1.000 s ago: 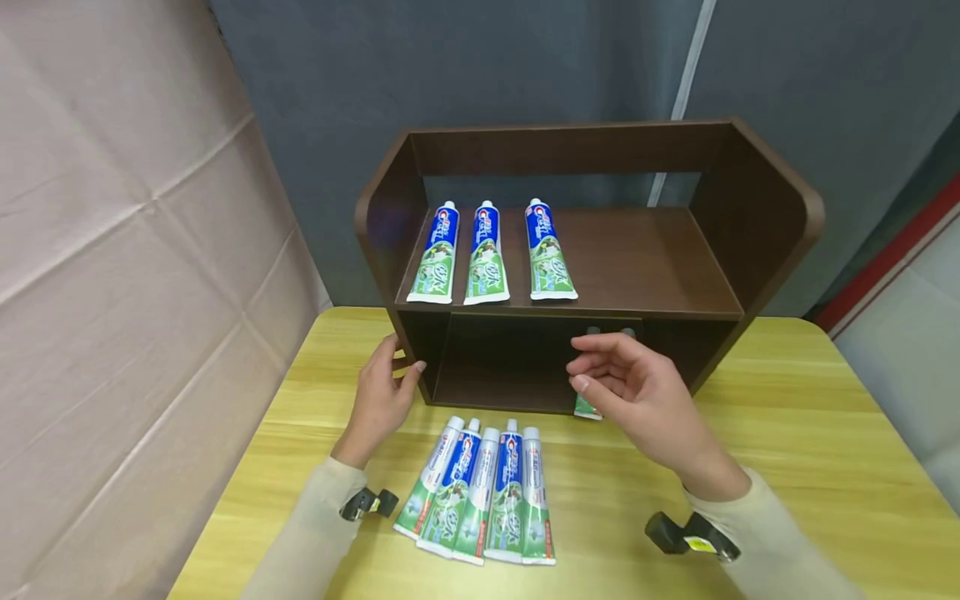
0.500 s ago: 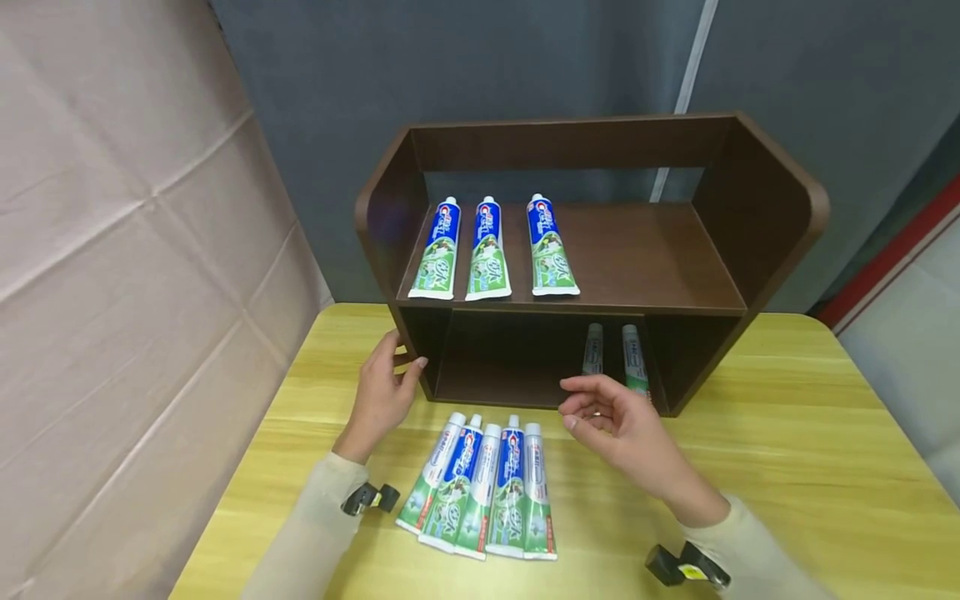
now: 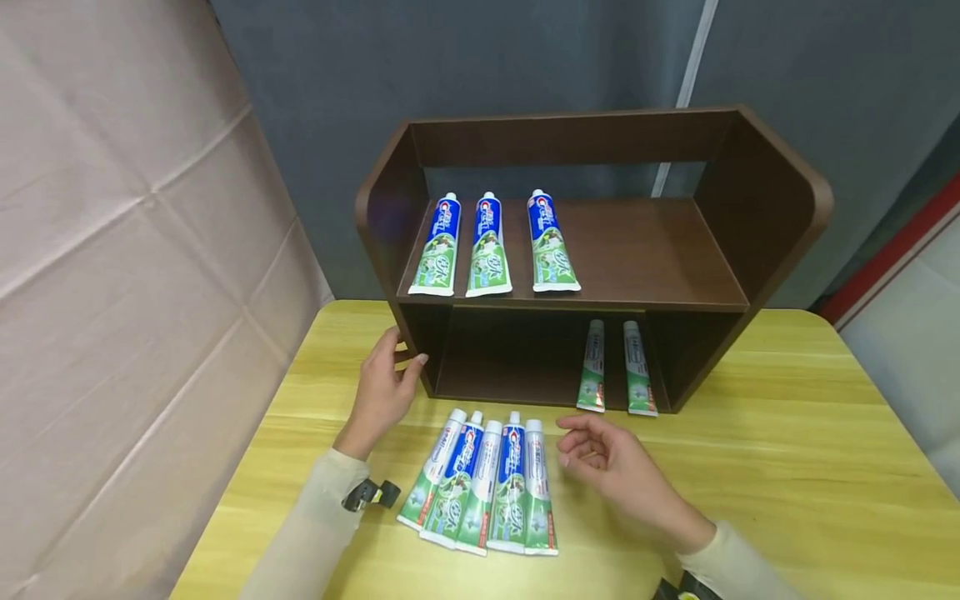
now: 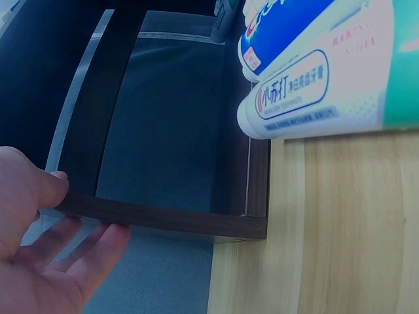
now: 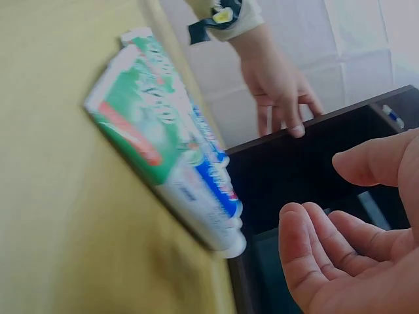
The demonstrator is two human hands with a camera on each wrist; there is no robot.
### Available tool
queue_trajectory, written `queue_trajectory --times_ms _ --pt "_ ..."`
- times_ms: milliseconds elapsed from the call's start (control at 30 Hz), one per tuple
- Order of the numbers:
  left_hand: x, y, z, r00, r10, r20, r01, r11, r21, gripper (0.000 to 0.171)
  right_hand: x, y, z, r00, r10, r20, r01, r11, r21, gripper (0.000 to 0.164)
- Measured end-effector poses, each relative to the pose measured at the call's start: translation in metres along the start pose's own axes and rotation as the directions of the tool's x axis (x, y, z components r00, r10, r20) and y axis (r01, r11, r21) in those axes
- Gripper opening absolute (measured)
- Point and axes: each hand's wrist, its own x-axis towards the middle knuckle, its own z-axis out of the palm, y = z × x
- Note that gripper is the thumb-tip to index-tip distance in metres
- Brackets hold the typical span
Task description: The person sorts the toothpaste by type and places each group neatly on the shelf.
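My left hand grips the left side panel of a dark brown two-tier shelf; in the left wrist view the thumb lies inside the panel and the fingers outside. My right hand is bare, its fingers loosely bent, just right of a row of toothpaste tubes on the table. At the row's right end lies a white-and-green tube, beside a blue-and-green tube. The row's other tubes overlap, caps toward the shelf. In the right wrist view nothing sits between my right thumb and fingers.
Three blue-and-green toothpaste tubes lie on the upper tier, one of them a middle tube. Below, two white-and-green tubes lie at the right, including a far-right tube. A yellow wood table carries everything; a grey partition stands behind.
My right hand has come down and toward me from the lower tier to beside the row, uncovering the two tubes there. My left hand keeps its grip on the panel.
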Motion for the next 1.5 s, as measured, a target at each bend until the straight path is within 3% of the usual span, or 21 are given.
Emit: queue_trajectory --times_ms 133,400,900,1500 --pt "0.001 0.000 0.000 1.000 0.004 0.000 -0.004 1.000 0.001 0.049 -0.006 0.014 0.005 0.998 0.061 0.021 -0.061 0.998 0.013 0.051" --pt "0.000 0.000 0.001 1.000 -0.005 -0.004 0.005 1.000 -0.002 0.051 -0.019 0.036 0.014 0.991 0.095 0.095 -0.098 0.994 0.037 0.059" --pt "0.000 0.000 0.001 1.000 -0.003 -0.004 0.002 1.000 -0.009 0.049 -0.031 0.046 0.030 0.959 0.148 0.241 -0.158 0.987 0.024 0.062" --pt "0.001 -0.001 0.003 1.000 -0.004 -0.009 0.004 1.000 -0.016 0.049 -0.035 0.043 0.032 0.968 0.165 0.188 -0.177 0.983 0.053 0.067"
